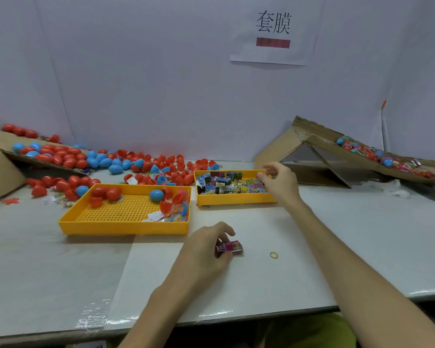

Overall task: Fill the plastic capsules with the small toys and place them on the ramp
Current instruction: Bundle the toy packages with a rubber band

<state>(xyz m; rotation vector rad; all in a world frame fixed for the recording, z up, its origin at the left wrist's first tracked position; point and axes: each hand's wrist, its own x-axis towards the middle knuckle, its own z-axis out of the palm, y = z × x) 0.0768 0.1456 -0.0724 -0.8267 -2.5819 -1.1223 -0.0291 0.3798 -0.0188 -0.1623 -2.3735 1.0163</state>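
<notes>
White table point(324, 234), toy packet point(232, 248) beneath left fingers point(224, 227)

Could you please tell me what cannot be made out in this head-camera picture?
1. Head view: whether the right hand pinches anything over the toy tray; its own curled fingers hide that.
2. Head view: the print on the pink packet held by the left hand; it is too small and partly covered by fingers.
3. Head view: the lower end of the ramp, cut off by the right edge.
4. Head view: the red strip on the wall sign, blurred.
</notes>
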